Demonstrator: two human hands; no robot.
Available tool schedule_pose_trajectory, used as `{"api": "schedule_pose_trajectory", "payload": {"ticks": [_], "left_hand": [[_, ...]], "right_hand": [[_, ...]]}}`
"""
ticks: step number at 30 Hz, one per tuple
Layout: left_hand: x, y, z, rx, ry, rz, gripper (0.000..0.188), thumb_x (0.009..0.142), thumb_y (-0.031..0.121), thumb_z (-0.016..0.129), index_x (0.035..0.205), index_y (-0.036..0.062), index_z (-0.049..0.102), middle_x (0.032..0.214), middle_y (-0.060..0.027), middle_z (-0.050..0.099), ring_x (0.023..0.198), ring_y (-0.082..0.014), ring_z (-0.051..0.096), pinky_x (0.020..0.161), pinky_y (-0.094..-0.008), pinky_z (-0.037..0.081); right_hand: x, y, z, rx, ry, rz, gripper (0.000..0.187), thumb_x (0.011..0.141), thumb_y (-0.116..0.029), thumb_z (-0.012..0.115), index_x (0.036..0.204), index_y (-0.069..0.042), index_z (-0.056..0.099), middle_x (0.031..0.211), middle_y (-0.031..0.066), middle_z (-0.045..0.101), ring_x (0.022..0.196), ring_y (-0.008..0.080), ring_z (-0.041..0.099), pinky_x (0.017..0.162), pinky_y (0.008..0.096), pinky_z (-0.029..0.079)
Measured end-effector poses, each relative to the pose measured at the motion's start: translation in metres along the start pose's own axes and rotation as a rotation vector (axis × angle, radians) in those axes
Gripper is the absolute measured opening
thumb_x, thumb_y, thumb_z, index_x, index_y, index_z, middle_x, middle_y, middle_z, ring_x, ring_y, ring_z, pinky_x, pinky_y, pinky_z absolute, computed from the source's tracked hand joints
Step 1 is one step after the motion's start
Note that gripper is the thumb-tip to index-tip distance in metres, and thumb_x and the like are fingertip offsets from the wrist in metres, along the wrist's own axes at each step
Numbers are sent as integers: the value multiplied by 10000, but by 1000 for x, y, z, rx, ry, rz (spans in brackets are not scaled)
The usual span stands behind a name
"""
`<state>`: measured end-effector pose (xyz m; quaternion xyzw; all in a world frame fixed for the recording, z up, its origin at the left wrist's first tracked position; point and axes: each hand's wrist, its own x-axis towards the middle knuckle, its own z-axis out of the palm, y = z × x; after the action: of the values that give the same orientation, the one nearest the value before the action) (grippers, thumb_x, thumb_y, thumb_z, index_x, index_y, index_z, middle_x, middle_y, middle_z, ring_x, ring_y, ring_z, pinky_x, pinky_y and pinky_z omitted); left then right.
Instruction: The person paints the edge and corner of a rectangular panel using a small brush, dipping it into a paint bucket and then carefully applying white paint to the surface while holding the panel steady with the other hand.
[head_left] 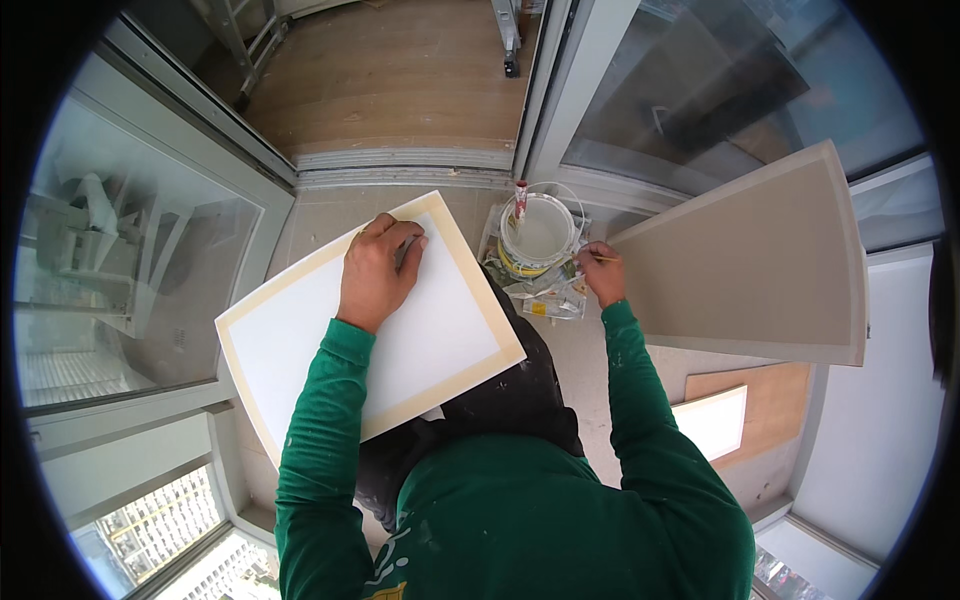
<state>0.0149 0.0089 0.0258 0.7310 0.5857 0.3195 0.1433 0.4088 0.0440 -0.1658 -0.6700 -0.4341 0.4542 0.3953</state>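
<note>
A white panel [425, 300] with a beige border lies tilted across my lap. My left hand [378, 268] rests on its upper part, fingers curled in toward the thumb; whatever they may hold is hidden beneath them. Low at the right, my right hand [604, 272] is beside a white paint bucket [540, 262]. Its fingers are closed around a thin yellowish stick-like piece, too small to name surely. Inside the bucket is pale paint, and a brush with a red handle [520, 200] stands at its left rim.
The bucket stands on crumpled plastic sheeting [555, 305]. A large beige panel [750, 260] leans close by my right hand. Behind it lie a brown board [775, 405] and a small white panel [712, 425]. Glass doors flank me; a door track [400, 160] crosses ahead, with ladder legs [250, 50] beyond.
</note>
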Motion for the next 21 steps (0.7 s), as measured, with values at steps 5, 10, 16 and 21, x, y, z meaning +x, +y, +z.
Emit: {"api": "schedule_pose_trajectory", "payload": {"ticks": [5,10,16,21], "left_hand": [[3,4,1,-18,16,26,107,914,64,781,1016,31,784,964,-149,704,898,-392,712,828,-457,577],[-1,0,2,13,23,57,112,931,50,780,1040,23,771,927,-117,672,733,-291,675,700,-387,557],[1,4,3,-13,22,40,109,923,62,788,1029,37,775,950,-118,687,696,-306,654,690,-416,548],[1,6,1,15,9,55,105,942,23,770,1045,8,768,935,-109,679,736,-245,670,669,-339,553]], "right_hand": [[-8,1,-9,102,-20,133,187,972,-138,698,1095,-7,753,890,69,773,714,127,692,591,286,529],[-28,-12,-25,393,-82,83,168,993,-108,716,1126,-7,731,947,80,781,767,141,712,628,278,547],[-34,-14,-30,567,-85,98,190,983,-79,751,1153,-14,692,950,92,775,778,162,722,640,293,562],[-12,13,-1,422,17,129,136,981,-65,726,1098,-3,697,919,105,769,729,166,720,590,296,568]]}}
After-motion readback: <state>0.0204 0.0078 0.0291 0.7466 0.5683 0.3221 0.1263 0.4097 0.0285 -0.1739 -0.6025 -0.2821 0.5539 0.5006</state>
